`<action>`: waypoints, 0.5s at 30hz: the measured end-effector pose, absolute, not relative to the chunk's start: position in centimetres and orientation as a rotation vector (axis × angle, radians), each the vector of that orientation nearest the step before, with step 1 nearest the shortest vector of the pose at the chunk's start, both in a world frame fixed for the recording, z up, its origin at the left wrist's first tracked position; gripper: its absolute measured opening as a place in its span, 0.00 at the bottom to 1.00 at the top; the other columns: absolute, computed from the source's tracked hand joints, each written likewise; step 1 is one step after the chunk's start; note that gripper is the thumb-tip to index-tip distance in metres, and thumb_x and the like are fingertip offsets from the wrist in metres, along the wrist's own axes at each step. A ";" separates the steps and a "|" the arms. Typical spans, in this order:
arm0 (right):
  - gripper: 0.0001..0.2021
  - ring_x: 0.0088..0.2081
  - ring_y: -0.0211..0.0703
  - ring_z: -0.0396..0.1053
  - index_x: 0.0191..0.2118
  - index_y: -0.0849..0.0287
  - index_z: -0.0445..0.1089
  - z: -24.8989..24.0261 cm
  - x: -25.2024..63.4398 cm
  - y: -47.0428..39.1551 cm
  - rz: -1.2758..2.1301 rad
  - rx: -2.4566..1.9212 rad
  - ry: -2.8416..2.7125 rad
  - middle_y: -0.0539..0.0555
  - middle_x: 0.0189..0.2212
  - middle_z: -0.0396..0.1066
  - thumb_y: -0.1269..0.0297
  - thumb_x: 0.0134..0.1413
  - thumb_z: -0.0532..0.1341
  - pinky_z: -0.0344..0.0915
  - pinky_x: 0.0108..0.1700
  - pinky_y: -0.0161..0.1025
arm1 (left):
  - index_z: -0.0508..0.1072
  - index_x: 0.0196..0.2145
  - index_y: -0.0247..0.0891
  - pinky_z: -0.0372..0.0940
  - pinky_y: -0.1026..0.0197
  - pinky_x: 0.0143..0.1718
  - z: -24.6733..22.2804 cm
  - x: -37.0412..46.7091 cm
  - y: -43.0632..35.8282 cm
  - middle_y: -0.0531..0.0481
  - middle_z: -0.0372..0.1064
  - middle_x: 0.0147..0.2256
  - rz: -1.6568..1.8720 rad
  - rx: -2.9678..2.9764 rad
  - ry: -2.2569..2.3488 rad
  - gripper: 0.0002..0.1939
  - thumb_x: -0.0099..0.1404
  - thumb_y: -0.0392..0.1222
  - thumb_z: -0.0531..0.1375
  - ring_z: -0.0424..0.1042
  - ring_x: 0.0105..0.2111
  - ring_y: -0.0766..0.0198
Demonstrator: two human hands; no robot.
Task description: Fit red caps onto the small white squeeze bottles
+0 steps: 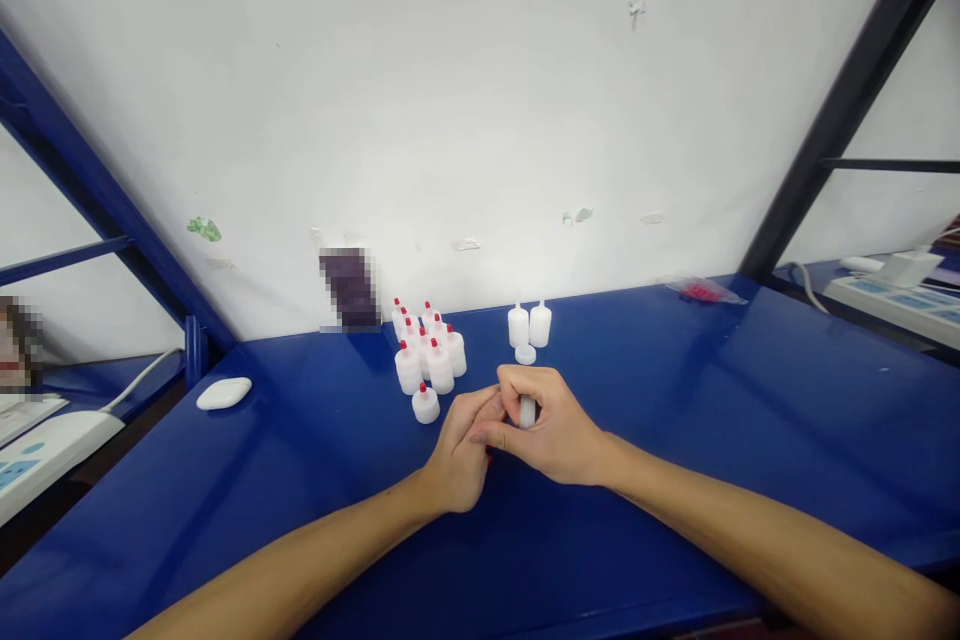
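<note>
My right hand [559, 430] is closed around a small white plastic bottle [527, 411], only part of which shows between thumb and fingers. Against it presses my left hand [461, 455], its fingers closed and meeting the right fingertips. A tiny red bit shows under the left palm, but what that hand grips is hidden. Just beyond the hands stand two white bottles [540, 325] with bare nozzles and a low, round white piece [525, 354]. To the left is a cluster of white bottles [440, 370] with red tips; one short red-tipped bottle [425, 405] sits nearest the left hand.
The blue table [315, 480] meets a white wall behind. A white oval case [223, 393] lies at left, a pixelated dark object [350, 287] leans on the wall, and a clear bag with red pieces [701, 291] lies at the back right. Metal posts flank the table.
</note>
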State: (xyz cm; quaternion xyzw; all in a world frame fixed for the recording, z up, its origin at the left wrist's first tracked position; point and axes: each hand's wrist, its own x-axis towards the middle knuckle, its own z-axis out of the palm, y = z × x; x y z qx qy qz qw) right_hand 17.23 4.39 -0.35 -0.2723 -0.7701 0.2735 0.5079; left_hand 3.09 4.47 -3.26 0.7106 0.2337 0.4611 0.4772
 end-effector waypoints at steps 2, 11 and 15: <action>0.25 0.21 0.31 0.49 0.21 0.57 0.50 -0.2 17.3 4.4 0.588 -0.635 -1.882 0.41 0.18 0.51 0.57 0.49 0.69 0.49 0.24 0.32 | 0.60 0.26 0.37 0.53 0.62 0.27 -2.9 3.2 4.2 0.54 0.54 0.24 1.123 1.764 0.548 0.23 0.71 0.58 0.48 0.51 0.25 0.67; 0.20 0.20 0.32 0.51 0.22 0.55 0.47 -0.2 19.7 5.6 0.175 -0.551 -1.901 0.44 0.19 0.52 0.68 0.58 0.60 0.50 0.24 0.34 | 0.50 0.22 0.40 0.49 0.62 0.23 -2.3 2.3 6.0 0.56 0.44 0.21 1.351 1.745 0.718 0.23 0.72 0.52 0.46 0.47 0.22 0.68; 0.13 0.24 0.37 0.58 0.25 0.55 0.58 -0.4 22.3 8.3 -0.006 -0.761 -1.914 0.47 0.22 0.60 0.63 0.57 0.61 0.57 0.29 0.36 | 0.52 0.22 0.40 0.50 0.60 0.25 -1.0 1.1 6.7 0.55 0.48 0.21 1.342 2.300 0.693 0.19 0.72 0.42 0.46 0.51 0.22 0.67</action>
